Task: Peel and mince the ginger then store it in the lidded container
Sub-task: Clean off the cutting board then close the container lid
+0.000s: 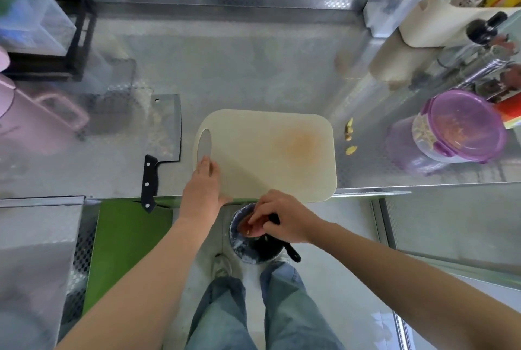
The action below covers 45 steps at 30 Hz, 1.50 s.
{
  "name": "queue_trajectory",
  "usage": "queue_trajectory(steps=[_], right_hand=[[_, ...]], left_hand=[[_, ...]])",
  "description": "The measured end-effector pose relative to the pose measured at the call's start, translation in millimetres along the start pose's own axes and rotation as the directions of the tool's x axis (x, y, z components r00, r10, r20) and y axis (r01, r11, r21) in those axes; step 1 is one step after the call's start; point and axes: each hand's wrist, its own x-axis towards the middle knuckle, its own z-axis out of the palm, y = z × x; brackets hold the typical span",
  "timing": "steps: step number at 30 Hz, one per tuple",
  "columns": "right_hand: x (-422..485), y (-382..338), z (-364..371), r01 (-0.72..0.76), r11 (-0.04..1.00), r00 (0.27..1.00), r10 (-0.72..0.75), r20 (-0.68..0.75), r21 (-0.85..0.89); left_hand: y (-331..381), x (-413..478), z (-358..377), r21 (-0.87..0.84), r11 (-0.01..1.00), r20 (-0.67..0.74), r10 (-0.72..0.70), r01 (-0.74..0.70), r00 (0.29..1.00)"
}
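A cream cutting board lies on the steel counter, its near edge hanging over the counter's rim, with an orange stain on its right half. My left hand rests flat on the board's near-left corner, fingers straight. My right hand hovers over a round bin on the floor, fingers curled round a black-handled tool. Something reddish-brown sits under the fingertips. Two small ginger scraps lie right of the board. The purple lidded container, closed, with yellowish bits inside, stands at the right.
A cleaver with a black handle lies left of the board. A pink jug and a black rack stand at the left. Bottles and a cream holder crowd the back right. A green panel is below the counter edge.
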Motion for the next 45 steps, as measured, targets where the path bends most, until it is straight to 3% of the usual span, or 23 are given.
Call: queue_trajectory(steps=[1, 3, 5, 7, 9, 13, 14, 16, 19, 21, 23, 26, 28, 30, 32, 34, 36, 38, 41, 43, 45], right_hand=[[-6, 1, -4, -0.010, 0.999, 0.999, 0.011, -0.050, 0.038], [-12, 15, -18, -0.097, 0.984, 0.919, 0.146, -0.366, 0.150], [-17, 36, -32, -0.235, 0.946, 0.686, 0.325, -0.651, 0.225], [-24, 51, -30, -0.377, 0.894, 0.525, 0.422, -0.739, 0.242], [-30, 52, -10, -0.434, 0.887, 0.533, 0.392, -0.750, 0.156], [-30, 13, 30, -0.203, 0.975, 0.832, 0.221, -0.508, 0.090], [-29, 5, 30, -0.154, 0.984, 0.870, 0.180, -0.459, 0.093], [-26, 8, 18, -0.140, 0.974, 0.810, 0.216, -0.546, 0.177], [-29, 36, -11, -0.316, 0.900, 0.526, 0.430, -0.734, 0.301], [-34, 51, -14, -0.450, 0.840, 0.429, 0.501, -0.751, 0.303], [-36, 47, 2, -0.461, 0.864, 0.506, 0.445, -0.738, 0.205], [-35, 13, 35, -0.282, 0.952, 0.787, 0.302, -0.538, 0.122], [-30, -8, 40, -0.169, 0.980, 0.889, 0.199, -0.412, 0.108], [-17, -13, 22, -0.112, 0.979, 0.842, 0.185, -0.507, 0.171], [3, -1, -8, -0.146, 0.964, 0.699, 0.259, -0.666, 0.221], [20, 23, -41, -0.282, 0.932, 0.577, 0.353, -0.736, 0.226], [34, 44, -55, -0.459, 0.859, 0.528, 0.469, -0.708, 0.227], [45, 49, -43, -0.531, 0.835, 0.567, 0.476, -0.673, 0.143], [48, 33, -12, -0.326, 0.943, 0.727, 0.299, -0.618, 0.073], [36, 17, 6, -0.169, 0.983, 0.858, 0.182, -0.480, 0.072], [15, 4, 18, -0.067, 0.996, 0.965, 0.080, -0.251, 0.061]], left_hand=[[0, 0, 0, 0.004, 1.000, 0.004, 0.001, -0.001, 1.000], [1, 1, 0, 0.009, 1.000, 0.015, -0.002, 0.002, 1.000], [2, 1, -1, 0.015, 1.000, 0.022, -0.011, 0.010, 1.000], [2, 1, 0, 0.028, 1.000, 0.019, -0.011, 0.011, 1.000], [3, 1, 0, 0.039, 0.999, 0.026, -0.009, 0.008, 1.000], [6, 0, -1, 0.048, 0.999, 0.025, -0.025, 0.024, 0.999], [6, 0, -1, 0.052, 0.998, 0.026, -0.020, 0.019, 0.999], [6, 0, -1, 0.053, 0.998, 0.026, -0.025, 0.023, 0.999], [5, -2, 0, 0.069, 0.998, 0.016, -0.012, 0.011, 1.000], [4, -3, 2, 0.075, 0.997, 0.006, 0.002, -0.003, 1.000], [5, -4, 3, 0.089, 0.996, -0.001, 0.009, -0.009, 1.000], [3, -4, 4, 0.060, 0.998, -0.003, 0.014, -0.014, 1.000], [3, -4, 4, 0.053, 0.998, -0.007, 0.023, -0.022, 1.000], [3, -4, 3, 0.060, 0.998, -0.007, 0.026, -0.026, 1.000], [2, -4, 4, 0.081, 0.996, -0.004, 0.043, -0.042, 0.999], [2, -4, 4, 0.084, 0.995, -0.001, 0.050, -0.050, 0.999], [1, -3, 4, 0.082, 0.996, 0.007, 0.045, -0.046, 0.999], [1, -3, 5, 0.077, 0.996, 0.012, 0.043, -0.044, 0.999], [-2, -1, 6, 0.095, 0.994, 0.013, 0.046, -0.047, 0.999], [-3, -1, 8, 0.104, 0.993, 0.014, 0.050, -0.051, 0.999], [-2, 0, 8, 0.100, 0.994, 0.002, 0.043, -0.043, 0.999]])
